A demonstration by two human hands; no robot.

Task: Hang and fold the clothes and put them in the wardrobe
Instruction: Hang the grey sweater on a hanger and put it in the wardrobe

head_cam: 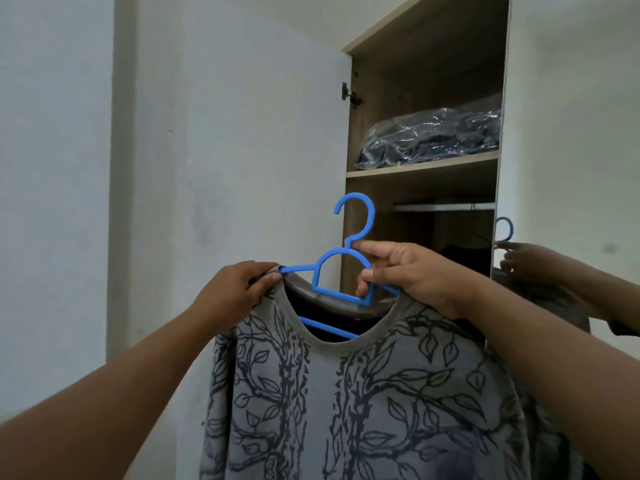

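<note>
before open wardrobe [349,209], soft, light grey leaf-print top [346,393] on stiff blue hanger [341,271]: left hand [235,289] pinching shoulder, right hand [398,271] gripping hanger neck, best hold.

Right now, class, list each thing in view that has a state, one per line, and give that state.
Wardrobe door: open.
Blue hanger: inside the shirt's neck, hook not on the rail.
Grey leaf-print shirt: draped on the hanger, unfolded.
Left hand: pinching the shirt's shoulder.
Right hand: gripping the hanger's neck.
Plastic-wrapped bundle: lying on the shelf.
</note>
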